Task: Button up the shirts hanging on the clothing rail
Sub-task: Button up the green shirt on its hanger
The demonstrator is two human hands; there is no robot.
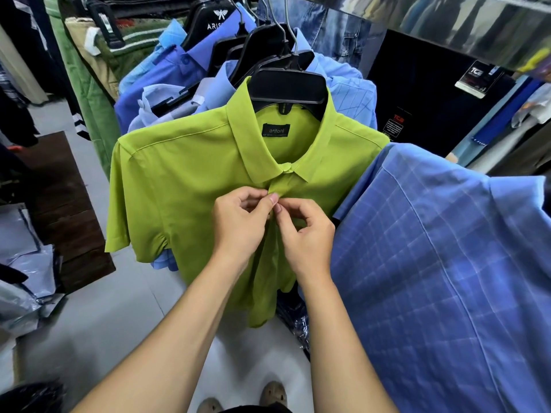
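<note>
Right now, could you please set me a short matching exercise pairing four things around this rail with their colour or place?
Things:
1. shirt on the front hanger
2. hanger
3. checked shirt
4. brand label

Descriptions:
A. black, holding the front shirt
B. blue, at the right, nearest the camera
C. lime green, its placket pinched by the left hand and the right hand
D. dark, inside the collar

Pairs: 1-C, 2-A, 3-B, 4-D
</note>
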